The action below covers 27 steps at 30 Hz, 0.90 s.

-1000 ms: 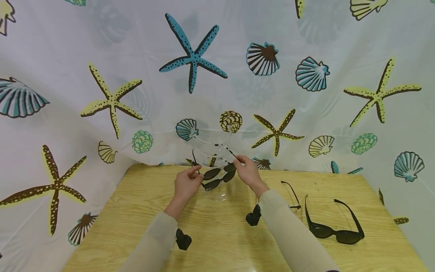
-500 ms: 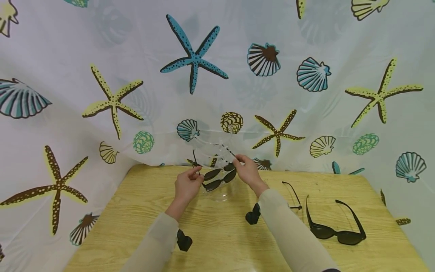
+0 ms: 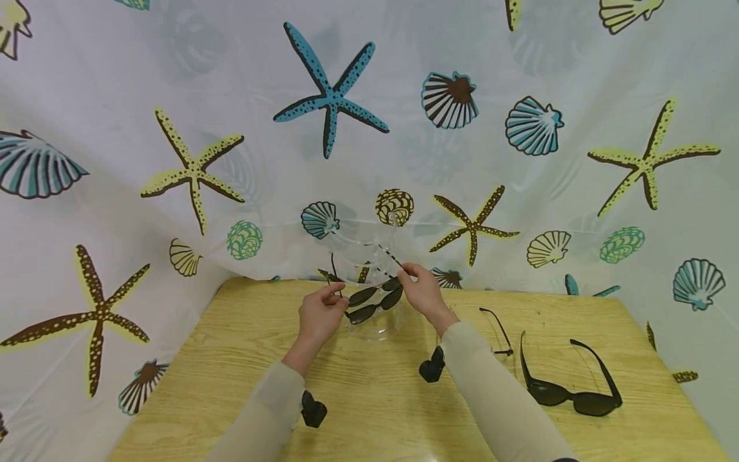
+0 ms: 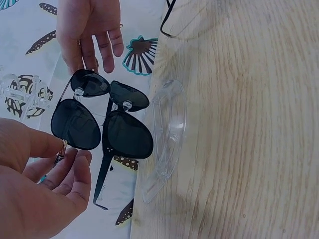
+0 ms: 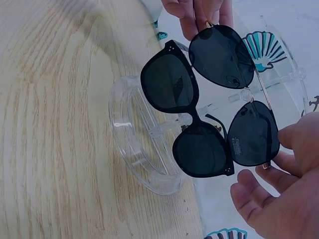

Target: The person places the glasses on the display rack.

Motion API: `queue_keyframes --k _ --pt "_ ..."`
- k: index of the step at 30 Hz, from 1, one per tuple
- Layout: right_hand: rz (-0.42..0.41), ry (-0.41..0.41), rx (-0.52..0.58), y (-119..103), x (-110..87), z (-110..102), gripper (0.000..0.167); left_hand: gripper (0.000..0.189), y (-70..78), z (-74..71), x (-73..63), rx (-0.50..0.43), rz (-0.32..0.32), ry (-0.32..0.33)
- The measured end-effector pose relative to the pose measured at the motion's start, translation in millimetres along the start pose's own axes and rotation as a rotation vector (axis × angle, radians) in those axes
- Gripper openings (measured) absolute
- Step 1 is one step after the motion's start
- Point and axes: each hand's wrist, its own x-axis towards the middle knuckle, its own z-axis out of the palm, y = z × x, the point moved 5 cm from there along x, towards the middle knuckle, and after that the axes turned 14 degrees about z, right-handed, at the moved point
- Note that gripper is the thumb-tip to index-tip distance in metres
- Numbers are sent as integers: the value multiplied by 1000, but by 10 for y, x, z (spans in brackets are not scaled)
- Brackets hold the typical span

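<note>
A clear plastic glasses stand [image 5: 119, 119] rises at the back of the table, its curved base by the edge. On its lower level sits a pair of black-framed sunglasses [image 5: 167, 82]. Just above are thin metal-framed sunglasses [image 5: 222, 56] with dark lenses, held from both sides. My left hand [image 3: 320, 312] pinches one end of this upper pair near the hinge, thumb and fingers meeting there in the left wrist view. At the opposite end my right hand [image 3: 426, 294] grips the frame by its hinge, as the right wrist view shows. The temples point back toward the curtain.
Black sunglasses [image 3: 594, 403] lie with temples spread at the right of the wooden table [image 3: 242, 359]. Closer to my right sleeve, thin-framed glasses [image 3: 501, 330] are partly covered by it. A shell-and-starfish curtain [image 3: 254, 83] hangs behind and at the sides.
</note>
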Motion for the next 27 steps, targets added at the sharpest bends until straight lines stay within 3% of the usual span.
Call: queue_keyframes --k 9,16,22,27 --pt "2 -14 -9 12 -29 -43 48 39 45 -25 -54 14 11 -33" --pt "-9 9 14 22 -112 -186 47 45 116 -101 -132 52 68 -76" --pt "-31 29 26 82 -245 -404 46 48 141 -157 -297 54 120 -96" --pt "-2 48 28 253 -342 -621 44 44 150 -103 -460 43 116 -95"
